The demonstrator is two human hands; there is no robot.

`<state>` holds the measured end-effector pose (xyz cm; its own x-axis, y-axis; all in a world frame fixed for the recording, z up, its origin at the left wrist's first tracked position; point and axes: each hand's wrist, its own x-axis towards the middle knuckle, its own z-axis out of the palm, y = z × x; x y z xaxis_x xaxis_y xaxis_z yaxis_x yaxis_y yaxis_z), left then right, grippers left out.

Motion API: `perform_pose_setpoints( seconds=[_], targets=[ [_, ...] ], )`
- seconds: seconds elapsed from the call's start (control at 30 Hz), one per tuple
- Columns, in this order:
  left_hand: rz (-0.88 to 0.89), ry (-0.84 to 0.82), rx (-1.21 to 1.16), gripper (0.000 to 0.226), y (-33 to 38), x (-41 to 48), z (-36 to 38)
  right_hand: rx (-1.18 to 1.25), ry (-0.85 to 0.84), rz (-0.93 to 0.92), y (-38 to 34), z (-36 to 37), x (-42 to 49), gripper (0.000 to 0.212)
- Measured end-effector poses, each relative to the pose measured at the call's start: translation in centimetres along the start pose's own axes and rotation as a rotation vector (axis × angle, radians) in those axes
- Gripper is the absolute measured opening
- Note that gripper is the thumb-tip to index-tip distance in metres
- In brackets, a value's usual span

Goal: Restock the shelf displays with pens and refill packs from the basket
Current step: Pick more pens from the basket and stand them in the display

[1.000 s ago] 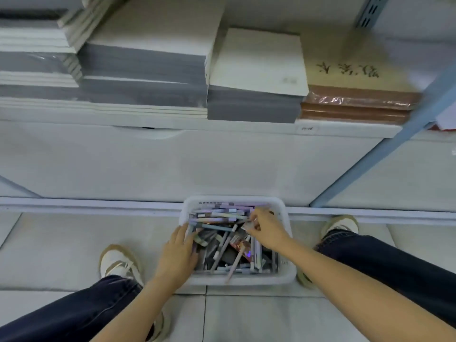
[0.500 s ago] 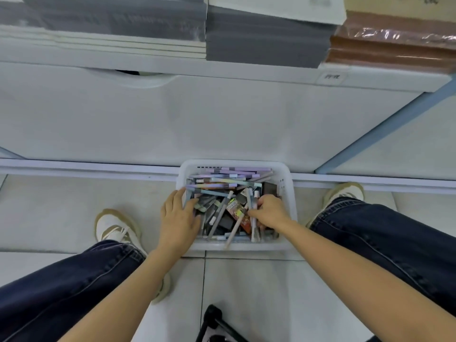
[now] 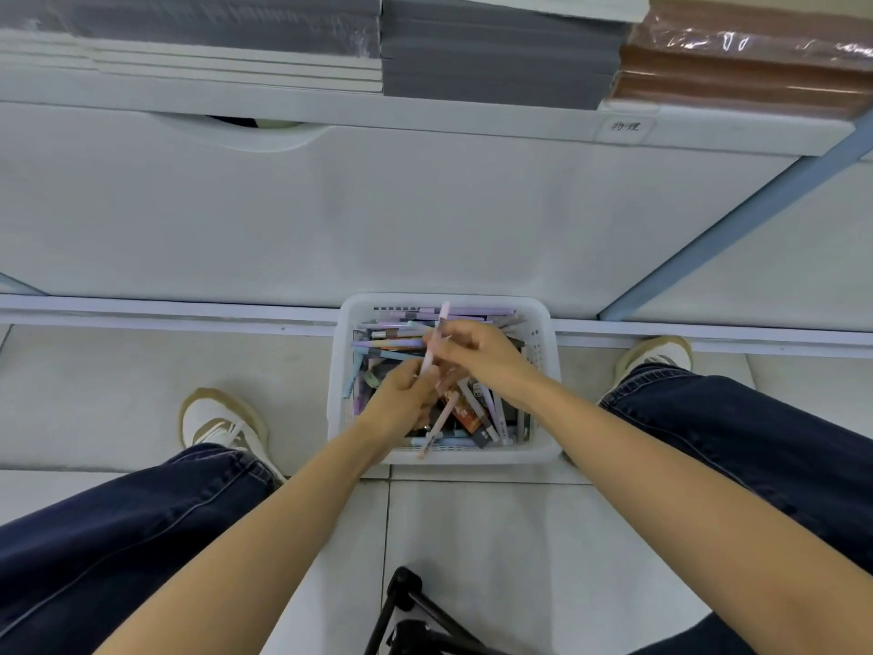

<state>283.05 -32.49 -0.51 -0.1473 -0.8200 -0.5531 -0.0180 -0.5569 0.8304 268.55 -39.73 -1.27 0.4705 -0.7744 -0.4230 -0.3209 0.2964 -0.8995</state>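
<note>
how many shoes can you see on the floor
2. The left shoe sits left of the white basket; the right shoe is at the basket's right, partly hidden under the trouser leg.

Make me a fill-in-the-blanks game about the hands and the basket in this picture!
1. The white basket stands on the tiled ____.
2. The left hand and the right hand together hold one pen, and its colour is ____.
3. The person's trousers are dark ____.

Missing words: floor, pink, blue.
</note>
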Motion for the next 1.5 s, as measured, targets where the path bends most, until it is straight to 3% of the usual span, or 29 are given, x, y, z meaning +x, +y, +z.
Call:
perform_pose_setpoints(
  seconds=[0.1, 0.23, 0.33, 0.47, 0.63, 0.9, 1.1, 1.17, 1.23, 1.3, 1.4, 1.5],
  targets=[
    [-0.010, 0.193, 0.059, 0.020, -0.5, 0.2, -1.6, -0.298, 0.142, -0.024, 1.1, -1.3, 0.3, 0.027],
    [-0.034, 0.278, -0.021, 0.027, -1.5, 0.2, -3.2, -0.980, -0.067, 0.025, 4.7, -1.9, -0.2, 0.066],
    [-0.033, 0.270, 0.062, 0.025, -2.1, 0.2, -3.2, -1.144, -0.059, -0.058, 5.9, -1.2, 0.1, 0.076],
    [-0.007, 0.273, 0.109, 0.021, -2.5, 0.3, -2.8, -1.111, -0.046, -0.006, 5.5, -1.5, 0.7, 0.082],
    [-0.021, 0.264, 0.120, 0.020, -2.6, 0.4, -3.1, -1.011, 0.026, -0.066, 5.0, -1.5, 1.2, 0.048],
    [-0.029, 0.283, 0.103, 0.019, -2.3, 0.5, -2.9, -0.677, 0.172, -0.204, 2.7, -1.9, 1.8, 0.021],
    [0.064, 0.422, 0.060, 0.014, -0.9, 0.8, -3.1, -0.300, 0.164, -0.129, -0.2, -1.1, 1.9, 0.017],
    [0.090, 0.387, 0.021, 0.010, -0.3, 0.8, -3.0, -0.069, 0.111, -0.087, -0.7, -0.7, 1.8, 0.017],
    [0.069, 0.289, -0.069, 0.025, 0.0, 0.8, -2.6, 0.089, 0.036, -0.070, -1.0, -0.1, 1.7, 0.023],
    [0.043, 0.201, -0.138, 0.032, 0.2, 0.8, -2.0, 0.148, -0.023, -0.083, -1.3, 0.6, 1.5, 0.030],
    [0.085, 0.170, -0.146, 0.014, 0.4, 0.5, -1.7, 0.160, -0.025, -0.079, -1.5, 1.1, 1.4, 0.045],
    [0.110, 0.162, -0.134, 0.019, 0.7, 0.3, -2.1, 0.146, 0.019, -0.056, -1.7, 1.2, 1.2, 0.037]
  ],
)
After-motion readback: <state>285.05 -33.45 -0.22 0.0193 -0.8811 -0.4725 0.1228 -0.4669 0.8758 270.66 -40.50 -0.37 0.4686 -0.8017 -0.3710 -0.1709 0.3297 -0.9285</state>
